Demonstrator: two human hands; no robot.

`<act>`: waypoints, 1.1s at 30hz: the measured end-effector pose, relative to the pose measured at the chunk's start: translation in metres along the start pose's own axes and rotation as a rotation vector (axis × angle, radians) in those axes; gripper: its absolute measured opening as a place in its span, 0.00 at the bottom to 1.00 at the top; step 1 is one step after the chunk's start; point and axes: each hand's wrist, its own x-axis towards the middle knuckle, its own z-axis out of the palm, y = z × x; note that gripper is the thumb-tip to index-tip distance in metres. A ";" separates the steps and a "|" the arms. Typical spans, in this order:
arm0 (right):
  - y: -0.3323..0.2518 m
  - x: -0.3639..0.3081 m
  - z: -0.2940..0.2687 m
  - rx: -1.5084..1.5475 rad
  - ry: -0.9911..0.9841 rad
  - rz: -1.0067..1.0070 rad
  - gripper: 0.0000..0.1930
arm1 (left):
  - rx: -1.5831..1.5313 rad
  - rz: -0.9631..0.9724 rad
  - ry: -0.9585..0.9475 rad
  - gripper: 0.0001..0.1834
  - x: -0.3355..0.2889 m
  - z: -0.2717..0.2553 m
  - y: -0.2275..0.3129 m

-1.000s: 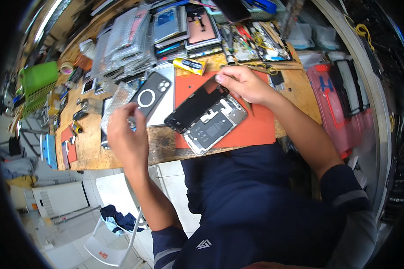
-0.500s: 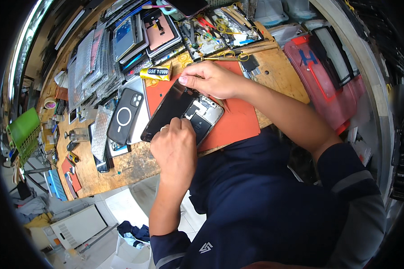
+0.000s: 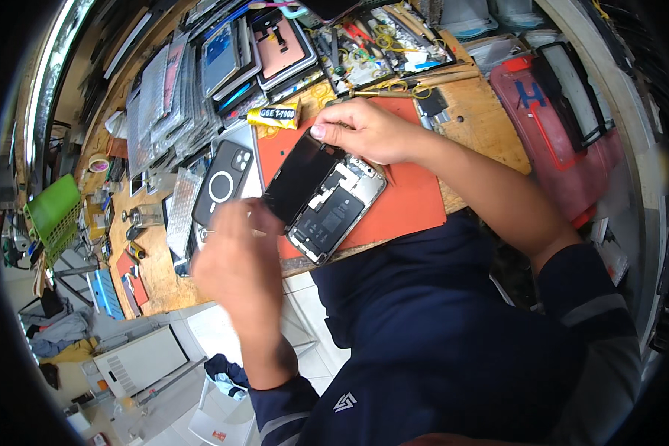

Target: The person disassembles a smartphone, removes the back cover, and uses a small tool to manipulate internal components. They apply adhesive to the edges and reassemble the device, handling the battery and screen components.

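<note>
An opened smartphone lies tilted on an orange-red mat, its black battery and inner parts showing. Along its left side stands the dark screen panel, folded away from the body. My right hand is closed on the panel's top end, thumb and fingers pinching its edge. My left hand, smeared by motion, is at the panel's lower left corner; whether it touches or holds anything cannot be made out. Just left of the phone lies a black phone case with a white ring.
A yellow glue tube lies beyond the phone. Stacked bubble-wrapped panels and tablets fill the back left of the wooden bench. Trays of tools stand at the back. A red case is on the right.
My left hand has moved left off the phone's lower part, uncovering the battery. My right hand keeps its pinch on the panel's top end. The whole view has shifted slightly.
</note>
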 end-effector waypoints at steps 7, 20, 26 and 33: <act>-0.009 0.003 0.010 0.060 -0.041 0.057 0.18 | -0.033 -0.260 -0.346 0.11 -0.003 0.045 -0.097; -0.004 0.004 0.005 0.063 -0.050 0.036 0.24 | -0.274 0.063 -0.088 0.05 -0.001 0.026 0.024; 0.002 0.005 0.006 0.024 0.000 -0.057 0.20 | -0.402 -0.106 -0.337 0.10 0.003 0.050 0.049; 0.003 0.004 0.007 0.036 0.019 -0.096 0.19 | -0.372 -0.160 -0.303 0.11 0.002 0.051 0.059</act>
